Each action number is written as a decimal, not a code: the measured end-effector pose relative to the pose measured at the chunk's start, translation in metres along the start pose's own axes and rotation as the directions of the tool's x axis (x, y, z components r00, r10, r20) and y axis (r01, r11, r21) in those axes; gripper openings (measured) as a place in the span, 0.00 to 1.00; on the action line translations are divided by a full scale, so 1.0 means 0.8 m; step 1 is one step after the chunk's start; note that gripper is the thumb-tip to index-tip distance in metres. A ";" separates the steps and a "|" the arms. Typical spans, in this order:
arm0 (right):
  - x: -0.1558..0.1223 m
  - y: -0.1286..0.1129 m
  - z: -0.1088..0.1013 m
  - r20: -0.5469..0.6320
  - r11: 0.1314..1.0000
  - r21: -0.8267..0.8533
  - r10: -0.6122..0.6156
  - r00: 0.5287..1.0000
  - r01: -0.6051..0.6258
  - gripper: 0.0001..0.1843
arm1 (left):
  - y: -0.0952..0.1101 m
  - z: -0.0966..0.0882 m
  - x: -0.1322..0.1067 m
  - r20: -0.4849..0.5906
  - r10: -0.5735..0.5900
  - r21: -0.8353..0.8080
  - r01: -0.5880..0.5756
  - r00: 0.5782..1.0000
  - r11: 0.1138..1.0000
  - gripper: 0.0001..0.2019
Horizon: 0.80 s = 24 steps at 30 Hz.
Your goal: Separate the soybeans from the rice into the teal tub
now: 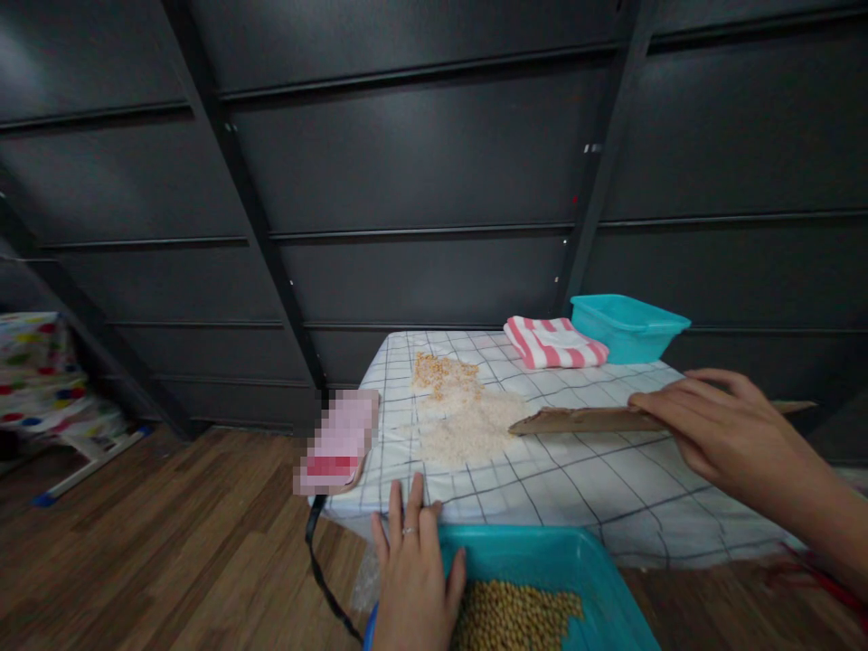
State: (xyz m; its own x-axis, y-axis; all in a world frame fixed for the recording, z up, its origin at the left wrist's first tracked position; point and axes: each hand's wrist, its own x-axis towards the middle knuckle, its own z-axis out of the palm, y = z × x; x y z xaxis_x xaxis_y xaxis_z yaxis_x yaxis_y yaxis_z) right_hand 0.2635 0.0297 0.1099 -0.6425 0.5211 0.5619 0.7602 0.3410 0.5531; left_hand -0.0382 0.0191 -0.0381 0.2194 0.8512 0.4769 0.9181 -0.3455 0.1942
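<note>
My right hand [712,425] grips a strip of brown cardboard [583,419], its edge resting on the checked tablecloth. The strip's left tip touches a spread heap of white rice [467,429]. Yellow grains, perhaps corn kernels [444,371], lie scattered at the heap's far side. At the table's near edge, my left hand [415,565] is over the left corner of a teal basin [535,540], thumb inside the rim and fingers outside, spread toward the cloth. Greenish-yellow beans [519,615] cover part of the basin's bottom.
A pink phone-like object [343,429], partly pixelated, lies at the table's left edge, with a black cord [316,551] hanging below. A folded pink-and-white striped towel [556,342] sits at the back beside another teal basin [627,325]. A dark panelled wall [420,172] stands behind.
</note>
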 end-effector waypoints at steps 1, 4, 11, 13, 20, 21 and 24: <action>-0.001 0.001 0.000 -0.001 1.000 0.001 0.002 1.000 -0.002 0.18 | -0.001 0.002 0.000 -0.004 0.006 0.000 -0.006 1.000 1.000 0.12; -0.001 0.002 0.001 -0.010 1.000 0.014 0.019 1.000 -0.019 0.18 | -0.003 0.008 -0.001 -0.013 0.020 -0.005 -0.020 1.000 1.000 0.12; -0.006 0.000 0.001 0.003 0.998 0.052 0.037 0.999 -0.037 0.19 | -0.004 0.008 -0.001 0.015 0.007 -0.012 -0.007 1.000 1.000 0.12; -0.012 0.001 -0.002 0.014 0.997 0.074 0.038 0.999 -0.038 0.19 | -0.003 0.004 -0.001 0.019 0.007 0.004 -0.007 1.000 1.000 0.12; -0.016 -0.007 -0.019 -0.017 0.995 0.099 -0.005 1.000 0.007 0.17 | -0.005 -0.007 0.003 0.110 0.017 0.013 -0.019 0.994 1.000 0.13; -0.015 -0.009 -0.021 -0.021 0.996 0.088 -0.017 1.000 0.019 0.17 | -0.006 -0.006 0.003 0.111 0.020 0.012 -0.021 0.994 1.000 0.13; -0.011 -0.013 -0.023 -0.015 0.998 0.053 -0.046 0.999 0.047 0.17 | -0.006 -0.001 0.002 0.074 0.009 0.015 -0.010 0.997 1.000 0.12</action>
State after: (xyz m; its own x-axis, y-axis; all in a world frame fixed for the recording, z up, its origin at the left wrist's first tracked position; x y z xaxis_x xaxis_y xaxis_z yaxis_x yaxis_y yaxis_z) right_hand 0.2597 0.0068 0.1106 -0.6781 0.4927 0.5453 0.7334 0.4057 0.5454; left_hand -0.0421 0.0221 -0.0376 0.2512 0.8749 0.4141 0.9207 -0.3480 0.1767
